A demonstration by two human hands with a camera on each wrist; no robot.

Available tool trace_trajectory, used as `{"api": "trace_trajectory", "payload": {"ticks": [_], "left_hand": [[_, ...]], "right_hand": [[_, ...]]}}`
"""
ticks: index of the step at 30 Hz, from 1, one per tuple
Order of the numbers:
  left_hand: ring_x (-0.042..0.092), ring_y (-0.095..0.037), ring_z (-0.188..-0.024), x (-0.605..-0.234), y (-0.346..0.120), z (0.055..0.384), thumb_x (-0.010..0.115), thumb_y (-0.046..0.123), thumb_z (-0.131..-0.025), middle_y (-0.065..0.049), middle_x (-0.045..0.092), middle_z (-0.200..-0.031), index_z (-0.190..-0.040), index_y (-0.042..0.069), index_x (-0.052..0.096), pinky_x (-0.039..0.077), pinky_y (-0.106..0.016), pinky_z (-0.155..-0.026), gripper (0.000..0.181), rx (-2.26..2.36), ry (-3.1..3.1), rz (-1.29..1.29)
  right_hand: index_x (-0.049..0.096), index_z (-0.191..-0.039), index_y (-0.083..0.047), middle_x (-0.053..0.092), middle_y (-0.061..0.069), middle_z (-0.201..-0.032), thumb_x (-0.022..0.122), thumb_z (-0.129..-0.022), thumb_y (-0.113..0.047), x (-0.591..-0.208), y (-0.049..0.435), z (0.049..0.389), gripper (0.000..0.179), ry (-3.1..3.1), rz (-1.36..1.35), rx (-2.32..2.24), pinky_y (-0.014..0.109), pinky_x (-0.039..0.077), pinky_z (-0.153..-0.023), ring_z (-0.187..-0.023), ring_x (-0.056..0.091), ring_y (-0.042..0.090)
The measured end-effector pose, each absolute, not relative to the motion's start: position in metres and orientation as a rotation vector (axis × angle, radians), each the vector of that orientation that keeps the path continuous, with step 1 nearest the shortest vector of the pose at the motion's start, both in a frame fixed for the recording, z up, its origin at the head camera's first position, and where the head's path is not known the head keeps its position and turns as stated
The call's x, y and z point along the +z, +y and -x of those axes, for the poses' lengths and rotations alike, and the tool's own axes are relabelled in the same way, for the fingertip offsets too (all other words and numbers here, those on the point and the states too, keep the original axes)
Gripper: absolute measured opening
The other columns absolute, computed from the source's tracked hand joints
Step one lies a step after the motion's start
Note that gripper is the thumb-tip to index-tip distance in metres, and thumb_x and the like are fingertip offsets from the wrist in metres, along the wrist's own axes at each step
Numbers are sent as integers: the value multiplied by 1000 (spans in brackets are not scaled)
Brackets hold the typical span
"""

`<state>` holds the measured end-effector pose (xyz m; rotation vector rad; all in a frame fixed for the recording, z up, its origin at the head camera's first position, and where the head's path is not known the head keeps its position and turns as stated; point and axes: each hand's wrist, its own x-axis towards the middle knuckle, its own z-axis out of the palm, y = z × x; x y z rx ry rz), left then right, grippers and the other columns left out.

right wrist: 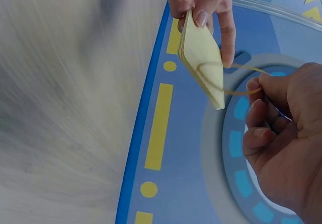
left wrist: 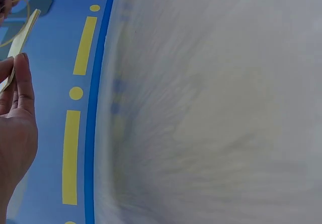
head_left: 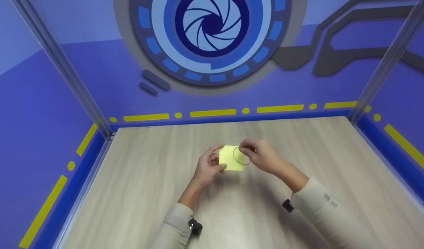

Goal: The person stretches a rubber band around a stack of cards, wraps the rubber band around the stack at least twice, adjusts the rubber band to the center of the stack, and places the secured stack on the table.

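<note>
A thin pad of yellow sticky notes (head_left: 227, 159) is held up above the table, its broad face toward the head camera. My left hand (head_left: 205, 168) grips it by the left edge, the thumb lying on the near face; in the right wrist view the layered edge of the pad (right wrist: 198, 53) shows. Between thumb and fingertips my right hand (head_left: 264, 156) pinches a thin rubber band (right wrist: 236, 92). The band hangs as an open loop across the right part of the pad's face. Whether it touches the paper I cannot tell.
Beneath both hands lies a light wood-grain tabletop (head_left: 136, 193). A blue wall (head_left: 104, 79) with yellow markings stands behind it, and side walls with metal corner posts (head_left: 65, 65) close it in left and right. Each sleeve carries a small black wrist camera (head_left: 195, 227).
</note>
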<state>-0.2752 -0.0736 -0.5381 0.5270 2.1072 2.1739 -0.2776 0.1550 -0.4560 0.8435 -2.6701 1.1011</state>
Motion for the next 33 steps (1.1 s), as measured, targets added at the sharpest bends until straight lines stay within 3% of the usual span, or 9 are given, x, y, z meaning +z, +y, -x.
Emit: {"api": "trace_trajectory", "payload": {"ticks": [2,9,14,20,26,33], "left_hand": [[66,-16,-85,-539,-73,275,63,-12,-84,-18,69,-107,-148,11,44,59,-26,-66,70,2182,2100,-555],[65,-22,-87,-537,-74,278,63,-11,-85,-16,68,-106,-143,24,50,59,-29,-65,69,2227,2076,-548],[66,-21,-88,-537,-75,277,65,-9,-85,-18,68,-108,-145,20,48,62,-37,-68,69,2279,2072,-539],[66,-21,-88,-538,-75,276,66,-8,-86,-18,68,-111,-146,20,47,61,-29,-66,68,2328,2040,-566],[68,-22,-88,-537,-73,276,66,-6,-88,-19,69,-113,-148,15,44,60,-28,-66,68,2391,2014,-576],[69,-22,-92,-537,-67,275,67,-6,-88,-19,69,-115,-150,11,40,61,-28,-67,69,2484,1951,-543]], "right_hand": [[73,-98,-10,70,7,-84,60,-99,-16,-456,155,283,14,-2660,-823,1131,23,48,-55,-67,55,12],[74,-97,-12,70,8,-82,61,-99,-17,-458,157,295,14,-2667,-689,1220,23,46,-55,-66,54,14],[74,-98,-9,69,8,-81,61,-98,-17,-464,158,301,15,-2645,-618,1233,23,46,-56,-67,54,14],[74,-98,-10,68,5,-81,62,-98,-17,-470,158,303,14,-2655,-577,1261,24,47,-55,-67,55,14],[73,-99,-10,70,10,-86,61,-98,-16,-477,153,302,14,-2667,-542,1351,24,50,-58,-72,58,15],[74,-99,-10,71,5,-87,62,-97,-15,-487,151,294,14,-2654,-485,1440,24,53,-64,-77,62,15]]}}
